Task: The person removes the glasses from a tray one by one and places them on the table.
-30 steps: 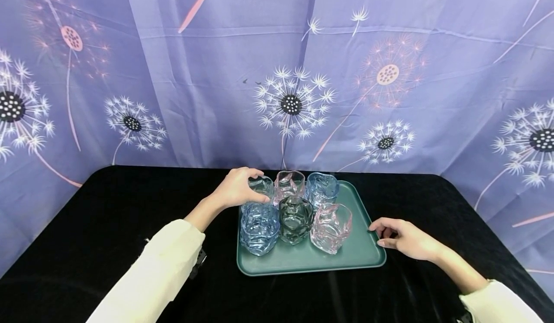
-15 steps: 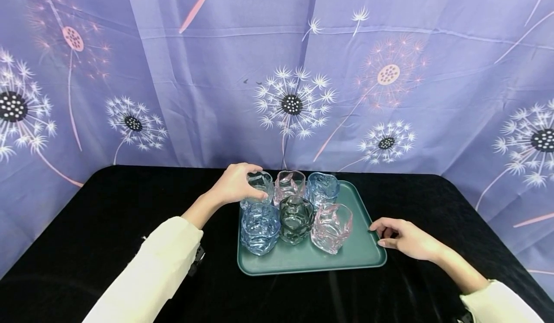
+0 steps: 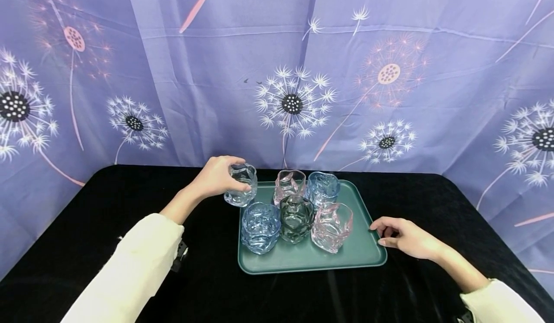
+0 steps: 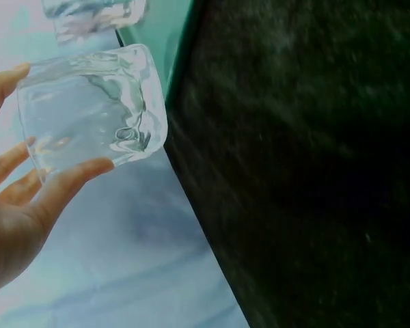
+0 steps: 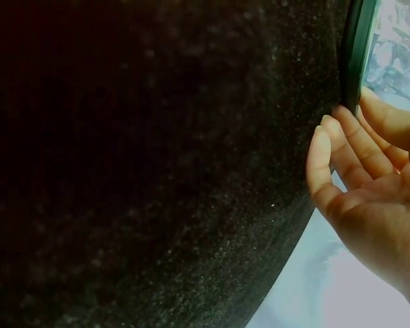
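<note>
Thumb and fingers of my left hand [image 3: 218,176] grip a clear glass tumbler [image 3: 246,184] by its sides, over the back left corner of the green tray [image 3: 294,264]. In the left wrist view the tumbler [image 4: 89,116] lies sideways across the picture, its thick base away from the palm. Still on the tray are a blue glass [image 3: 260,229], a dark grey glass [image 3: 296,219] and a pink glass [image 3: 331,229] in front. Behind them stand another pink glass [image 3: 289,186] and another blue glass [image 3: 323,188]. My right hand [image 3: 404,236] pinches the tray's right rim.
A black cloth [image 3: 130,217] covers the table under the tray. Behind its far edge hangs a purple curtain [image 3: 216,97] with dandelion prints. The front glasses stand close side by side.
My left hand has lifted the clear tumbler from the back left of the tray and moved it left and up. The right hand and the tray stay in place.
</note>
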A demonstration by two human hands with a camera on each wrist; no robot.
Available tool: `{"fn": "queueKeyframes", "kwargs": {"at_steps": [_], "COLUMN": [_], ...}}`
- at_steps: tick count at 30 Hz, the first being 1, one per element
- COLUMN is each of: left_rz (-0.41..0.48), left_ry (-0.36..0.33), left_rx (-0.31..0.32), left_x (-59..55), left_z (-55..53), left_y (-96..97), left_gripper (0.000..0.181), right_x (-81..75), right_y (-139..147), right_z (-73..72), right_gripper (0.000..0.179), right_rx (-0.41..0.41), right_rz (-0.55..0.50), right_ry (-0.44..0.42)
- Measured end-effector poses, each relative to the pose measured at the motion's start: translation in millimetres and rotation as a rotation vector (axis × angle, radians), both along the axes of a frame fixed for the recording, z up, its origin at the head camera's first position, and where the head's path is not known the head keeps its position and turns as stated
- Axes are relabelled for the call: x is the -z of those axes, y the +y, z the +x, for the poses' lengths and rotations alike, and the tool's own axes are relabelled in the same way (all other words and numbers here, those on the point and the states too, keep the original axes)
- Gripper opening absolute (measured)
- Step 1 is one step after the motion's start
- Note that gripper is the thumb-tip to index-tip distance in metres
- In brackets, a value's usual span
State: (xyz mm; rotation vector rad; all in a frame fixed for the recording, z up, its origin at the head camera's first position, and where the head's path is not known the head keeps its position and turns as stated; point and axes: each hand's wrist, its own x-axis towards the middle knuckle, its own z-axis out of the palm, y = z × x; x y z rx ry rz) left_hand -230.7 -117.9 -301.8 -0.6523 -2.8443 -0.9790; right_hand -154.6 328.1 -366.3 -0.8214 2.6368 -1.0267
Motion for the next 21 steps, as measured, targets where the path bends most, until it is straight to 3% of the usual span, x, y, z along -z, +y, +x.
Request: {"fn": "queueKeyframes", "kwargs": {"at_steps": [8,21], "left_rz": [-0.022,-0.036], "left_ry": [-0.007,-0.037], "left_rx": [-0.092,-0.166], "left_x": [1.9,3.6], "left_z": [-2.1,8.4], "left_y": [-36.9,-89.5], "left_gripper": [0.067,0.065], "right_x": [-1.8,-0.8], "right_y": [-0.4,0.3], "right_z": [0.0,0.2], "right_gripper": [0.020,0.021], "right_rx": [-0.003,0.004], "right_rz": [0.014,0.014], "right_ry": [0.018,-0.007]}}
